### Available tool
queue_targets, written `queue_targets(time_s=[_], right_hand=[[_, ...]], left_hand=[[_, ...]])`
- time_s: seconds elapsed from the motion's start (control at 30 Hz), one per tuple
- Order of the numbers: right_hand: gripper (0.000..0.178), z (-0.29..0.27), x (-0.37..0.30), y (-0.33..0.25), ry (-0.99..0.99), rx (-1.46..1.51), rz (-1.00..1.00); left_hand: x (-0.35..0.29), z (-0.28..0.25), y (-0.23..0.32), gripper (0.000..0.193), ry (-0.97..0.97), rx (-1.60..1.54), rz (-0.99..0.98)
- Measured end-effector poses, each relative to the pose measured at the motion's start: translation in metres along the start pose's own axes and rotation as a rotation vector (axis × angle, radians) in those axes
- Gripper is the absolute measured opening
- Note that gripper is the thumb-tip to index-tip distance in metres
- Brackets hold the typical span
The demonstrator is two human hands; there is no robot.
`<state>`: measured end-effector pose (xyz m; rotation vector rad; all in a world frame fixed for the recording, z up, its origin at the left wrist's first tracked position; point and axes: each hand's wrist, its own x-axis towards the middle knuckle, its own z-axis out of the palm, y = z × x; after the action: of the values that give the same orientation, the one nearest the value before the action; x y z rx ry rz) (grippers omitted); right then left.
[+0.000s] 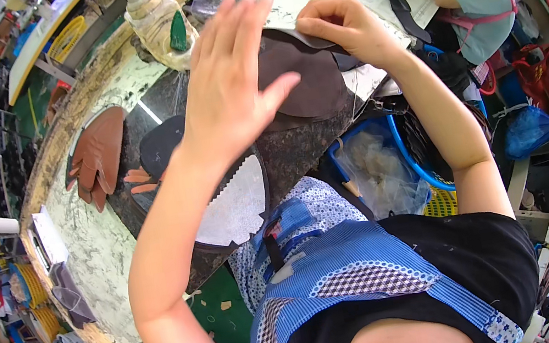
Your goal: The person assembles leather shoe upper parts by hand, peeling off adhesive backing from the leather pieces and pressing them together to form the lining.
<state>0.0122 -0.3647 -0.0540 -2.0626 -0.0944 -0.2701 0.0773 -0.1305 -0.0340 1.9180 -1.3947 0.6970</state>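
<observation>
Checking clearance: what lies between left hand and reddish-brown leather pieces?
Head view: a dark rounded piece and black work surface lie between left hand and reddish-brown leather pieces.

The person wears a black short-sleeved top (472, 241) under a finely striped blue apron (355, 248), its dark-and-white checked panels (378, 281) edged with scalloped dotted trim. Small-patterned blue-and-white cloth (326, 203) covers the lap. Left hand (224, 79) and right hand (353, 30) are bare.

A dark brown leather piece (309, 83), rounded and smooth, lies flat over the dark part of the bench (317, 144), its left side hidden behind the left hand (228, 82). Along its upper edge a light grey flap (313, 41) stands raised, pinched in the right hand (346, 25); whether they are joined is unclear.
</observation>
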Motion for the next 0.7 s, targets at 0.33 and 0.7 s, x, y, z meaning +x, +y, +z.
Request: queue_targets(time_s=[0.33, 0.7], right_hand=[[0.034, 0.027, 0.004, -0.034, 0.144, 0.458, 0.087], [0.022, 0.092, -0.012, -0.094, 0.184, 0.28, -0.307]], left_hand=[[0.005, -0.001, -0.026, 0.032, -0.244, -0.778, -0.714], [-0.026, -0.047, 0.025, 0.018, 0.248, -1.066, -0.78]])
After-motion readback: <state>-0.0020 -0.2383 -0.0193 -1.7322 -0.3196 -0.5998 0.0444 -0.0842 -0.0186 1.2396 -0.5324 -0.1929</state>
